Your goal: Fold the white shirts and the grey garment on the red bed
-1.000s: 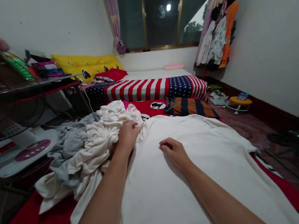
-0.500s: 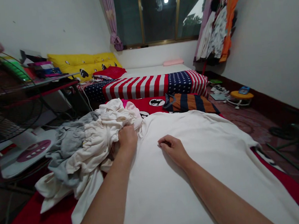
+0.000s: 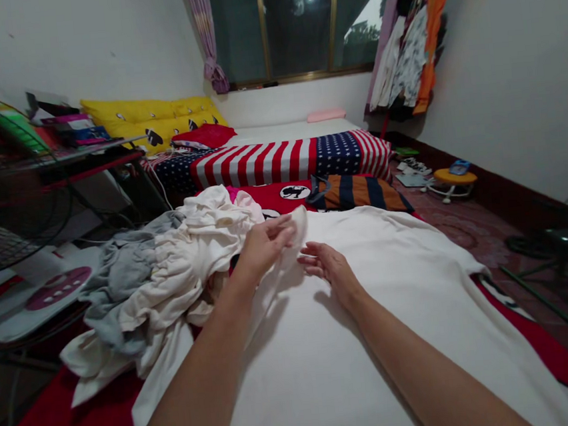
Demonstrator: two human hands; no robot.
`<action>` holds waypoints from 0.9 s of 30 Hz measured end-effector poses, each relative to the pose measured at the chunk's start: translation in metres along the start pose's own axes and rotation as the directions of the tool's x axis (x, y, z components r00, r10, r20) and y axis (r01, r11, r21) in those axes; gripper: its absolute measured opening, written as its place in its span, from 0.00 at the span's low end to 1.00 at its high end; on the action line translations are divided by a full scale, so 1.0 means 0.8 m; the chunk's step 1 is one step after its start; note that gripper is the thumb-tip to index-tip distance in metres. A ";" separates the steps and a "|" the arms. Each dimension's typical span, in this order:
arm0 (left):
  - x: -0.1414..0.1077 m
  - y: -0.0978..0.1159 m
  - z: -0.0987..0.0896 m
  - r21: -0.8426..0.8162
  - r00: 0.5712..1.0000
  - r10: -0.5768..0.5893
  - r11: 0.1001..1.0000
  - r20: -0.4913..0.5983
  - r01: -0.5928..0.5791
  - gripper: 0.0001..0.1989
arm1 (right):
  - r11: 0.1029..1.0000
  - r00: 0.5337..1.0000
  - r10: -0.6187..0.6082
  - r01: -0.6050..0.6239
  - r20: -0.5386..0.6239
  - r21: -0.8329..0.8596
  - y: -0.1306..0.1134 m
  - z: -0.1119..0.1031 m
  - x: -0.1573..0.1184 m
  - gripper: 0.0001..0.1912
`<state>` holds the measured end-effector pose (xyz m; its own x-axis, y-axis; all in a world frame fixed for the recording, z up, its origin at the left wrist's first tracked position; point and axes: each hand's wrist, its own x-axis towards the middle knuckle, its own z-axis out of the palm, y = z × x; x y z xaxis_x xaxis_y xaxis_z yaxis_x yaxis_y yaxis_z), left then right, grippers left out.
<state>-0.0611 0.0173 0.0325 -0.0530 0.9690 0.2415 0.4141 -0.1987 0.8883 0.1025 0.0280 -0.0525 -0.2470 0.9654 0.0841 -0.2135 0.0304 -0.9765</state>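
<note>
A large white garment (image 3: 366,339) lies spread over a red patterned cover (image 3: 77,410). My left hand (image 3: 267,241) holds a lifted edge of the white cloth between thumb and fingers, above the garment's left side. Just right of it, my right hand (image 3: 329,265) hovers low over the cloth with its fingers apart and nothing in them. A heap of crumpled cream clothes (image 3: 187,249) and a grey one (image 3: 131,264) sits to the left of my left hand.
Behind the garment lies an orange and navy striped shirt (image 3: 357,192). Farther back is a bed with a stars-and-stripes cover (image 3: 259,164). At left are a fan (image 3: 4,179) and a white stool (image 3: 55,288); an orange stool (image 3: 454,176) stands at right.
My left hand has moved right and up from beside the heap, lifting the white cloth's edge and folding it inward. My right hand's fingers have spread. The view has shifted slightly.
</note>
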 end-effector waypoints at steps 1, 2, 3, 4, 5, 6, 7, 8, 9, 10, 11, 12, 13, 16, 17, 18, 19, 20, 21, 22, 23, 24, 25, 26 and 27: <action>-0.003 0.005 0.006 -0.103 0.992 0.011 0.995 0.127 0.002 0.24 | 0.998 1.000 0.007 -0.008 0.017 0.056 -0.003 -0.002 0.001 0.27; -0.007 0.010 0.011 -0.158 0.978 0.031 0.987 0.205 0.002 0.24 | 0.995 1.000 0.010 -0.012 0.026 0.104 -0.005 -0.005 0.002 0.28; -0.009 0.014 0.013 -0.177 0.971 0.051 0.984 0.235 -0.009 0.23 | 0.989 0.999 0.014 -0.018 0.029 0.145 -0.007 -0.007 0.002 0.29; -0.011 0.018 0.013 -0.179 0.971 0.067 0.983 0.230 -0.025 0.22 | 0.983 1.000 0.018 -0.022 0.024 0.181 -0.007 -0.009 0.003 0.27; -0.012 0.020 0.011 -0.175 0.976 0.071 0.984 0.204 -0.035 0.21 | 0.977 1.000 0.024 -0.027 0.017 0.211 -0.008 -0.010 0.003 0.25; -0.014 0.020 0.006 -0.169 0.982 0.064 0.985 0.175 -0.034 0.20 | 0.973 1.000 0.027 -0.028 0.009 0.228 -0.007 -0.011 0.003 0.22; -0.015 0.019 0.001 -0.157 0.986 0.052 0.987 0.156 -0.027 0.21 | 0.972 1.000 0.030 -0.029 -0.001 0.233 -0.007 -0.011 0.003 0.21; -0.018 0.017 -0.006 -0.128 0.989 0.040 0.992 0.146 -0.021 0.21 | 0.973 0.999 0.032 -0.029 -0.008 0.229 -0.006 -0.011 0.003 0.21; -0.023 0.012 -0.014 -0.070 0.989 0.028 0.997 0.145 -0.018 0.20 | 0.975 0.999 0.030 -0.026 -0.017 0.222 -0.005 -0.011 0.003 0.22; -0.030 0.007 -0.023 0.021 0.988 0.019 1.000 0.152 -0.023 0.19 | 0.976 0.999 0.029 -0.023 -0.025 0.216 -0.003 -0.011 0.003 0.23; -0.040 0.001 -0.031 0.138 0.986 0.010 0.990 0.168 -0.034 0.17 | 0.977 0.999 0.026 -0.019 -0.030 0.214 -0.002 -0.011 0.003 0.24; -0.052 -0.004 -0.040 0.268 0.982 -0.007 0.962 0.190 -0.045 0.16 | 0.977 0.999 0.023 -0.015 -0.033 0.215 0.000 -0.011 0.004 0.24; -0.067 -0.010 -0.049 0.392 0.978 -0.035 0.919 0.206 -0.049 0.15 | 0.976 0.999 0.021 -0.012 -0.039 0.219 0.002 -0.010 0.004 0.25; -0.118 -0.022 -0.072 0.646 0.955 -0.184 0.763 0.231 -0.009 0.14 | 0.974 0.996 0.040 -0.022 -0.075 0.224 0.006 -0.010 0.007 0.29; -0.135 -0.024 -0.078 0.690 0.942 -0.244 0.724 0.230 0.019 0.14 | 0.975 0.994 0.050 -0.027 -0.099 0.221 0.007 -0.010 0.007 0.31; -0.151 -0.026 -0.083 0.720 0.927 -0.300 0.693 0.227 0.048 0.13 | 0.976 0.990 0.060 -0.031 -0.128 0.217 0.007 -0.009 0.007 0.35; -0.165 -0.027 -0.087 0.741 0.910 -0.351 0.667 0.221 0.077 0.12 | 0.978 0.985 0.066 -0.032 -0.159 0.208 0.008 -0.008 0.007 0.40; -0.177 -0.027 -0.091 0.758 0.892 -0.397 0.644 0.215 0.104 0.12 | 0.982 0.981 0.064 -0.029 -0.185 0.189 0.008 -0.007 0.007 0.46; -0.188 -0.028 -0.094 0.769 0.876 -0.435 0.626 0.210 0.127 0.12 | 0.987 0.978 0.051 -0.018 -0.203 0.161 0.008 -0.006 0.007 0.51; -0.197 -0.028 -0.097 0.778 0.859 -0.466 0.612 0.210 0.142 0.13 | 0.992 0.978 0.023 0.003 -0.207 0.123 0.009 -0.006 0.006 0.55; -0.205 -0.027 -0.099 0.785 0.844 -0.491 0.601 0.217 0.148 0.14 | 0.997 0.981 -0.015 0.029 -0.193 0.071 0.010 -0.005 0.006 0.56; -0.212 -0.027 -0.101 0.789 0.828 -0.510 0.596 0.231 0.147 0.15 | 0.998 0.985 -0.055 0.056 -0.162 0.002 0.012 -0.005 0.006 0.54; -0.218 -0.027 -0.103 0.790 0.811 -0.528 0.596 0.250 0.144 0.15 | 0.993 0.988 -0.092 0.082 -0.123 -0.081 0.014 -0.004 0.006 0.50; -0.224 -0.028 -0.105 0.787 0.795 -0.544 0.600 0.270 0.144 0.14 | 0.979 0.989 -0.122 0.105 -0.090 -0.174 0.017 -0.004 0.006 0.44; -0.229 -0.029 -0.107 0.781 0.780 -0.556 0.608 0.287 0.146 0.14 | 0.955 0.988 -0.139 0.116 -0.068 -0.272 0.019 -0.004 0.008 0.38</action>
<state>-0.1384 -0.1680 0.0013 -0.0105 0.9084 -0.4179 0.9534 0.1351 0.2697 0.1003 0.0350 -0.0676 -0.1501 0.9671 0.2052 0.0249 0.2112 -0.9771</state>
